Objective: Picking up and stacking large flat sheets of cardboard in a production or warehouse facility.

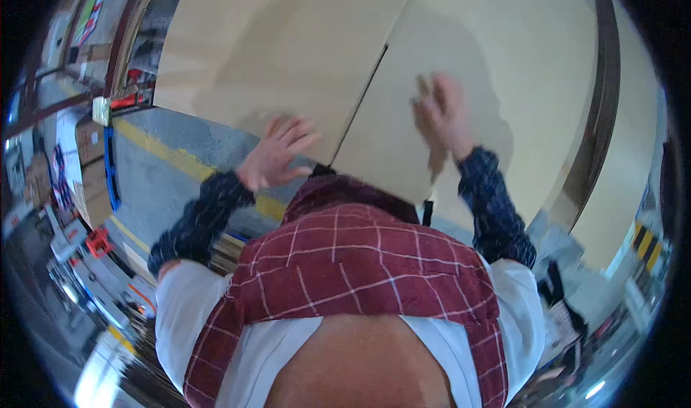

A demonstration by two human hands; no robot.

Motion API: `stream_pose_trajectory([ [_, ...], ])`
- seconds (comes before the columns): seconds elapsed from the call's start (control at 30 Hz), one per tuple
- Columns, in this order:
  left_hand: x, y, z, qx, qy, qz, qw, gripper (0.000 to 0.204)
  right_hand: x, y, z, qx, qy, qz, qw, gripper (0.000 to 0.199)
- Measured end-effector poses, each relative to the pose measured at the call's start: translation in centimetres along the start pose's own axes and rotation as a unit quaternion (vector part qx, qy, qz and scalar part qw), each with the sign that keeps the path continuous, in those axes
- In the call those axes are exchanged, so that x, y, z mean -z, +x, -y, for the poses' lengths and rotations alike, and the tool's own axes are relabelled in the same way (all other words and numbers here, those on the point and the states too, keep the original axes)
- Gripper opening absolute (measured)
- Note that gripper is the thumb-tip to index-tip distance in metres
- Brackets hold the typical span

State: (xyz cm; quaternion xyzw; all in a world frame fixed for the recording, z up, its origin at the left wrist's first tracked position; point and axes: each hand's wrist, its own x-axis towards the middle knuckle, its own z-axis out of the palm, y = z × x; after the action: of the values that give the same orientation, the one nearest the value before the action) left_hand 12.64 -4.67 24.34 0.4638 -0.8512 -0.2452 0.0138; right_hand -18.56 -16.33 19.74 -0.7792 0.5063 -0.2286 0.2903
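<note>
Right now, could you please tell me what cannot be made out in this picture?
Head view: whether the right hand touches the tan sheet, because of blur.
Head view: the sheet's far end, cut off by the upper edge.
Head view: the person's legs, hidden by the checked apron and sheet.
Head view: the lower-left red object, too small and blurred.

Moderate light falls on the cardboard (536, 55), where broad, soft-edged shadows spread around both hands. The right hand (455, 124) is blurred, the left hand (273, 156) slightly soft. Small white glare shows near right; the surroundings bend and smear toward a black rim.
</note>
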Motion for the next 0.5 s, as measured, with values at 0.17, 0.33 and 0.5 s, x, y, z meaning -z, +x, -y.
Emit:
stream_pose_trajectory([
  [0.17, -0.8, 4.2, 3.8, -0.225, 0.060, 0.039, 0.972, 0.066, -6.4, -9.2, 10.6, 0.015, -0.083, 0.046, 0.995, 0.055],
  [0.33, -3.1, 8.3, 2.7, -0.266, 0.070, 0.003, 0.962, 0.065, -8.6, -9.4, 10.4, -0.049, -0.173, -0.009, 0.984, 0.056],
  [0.5, -6.2, 7.1, 2.9, -0.199, 0.163, -0.067, 0.964, 0.061, -8.6, -10.2, 9.6, -0.069, -0.102, -0.121, 0.985, 0.055],
])
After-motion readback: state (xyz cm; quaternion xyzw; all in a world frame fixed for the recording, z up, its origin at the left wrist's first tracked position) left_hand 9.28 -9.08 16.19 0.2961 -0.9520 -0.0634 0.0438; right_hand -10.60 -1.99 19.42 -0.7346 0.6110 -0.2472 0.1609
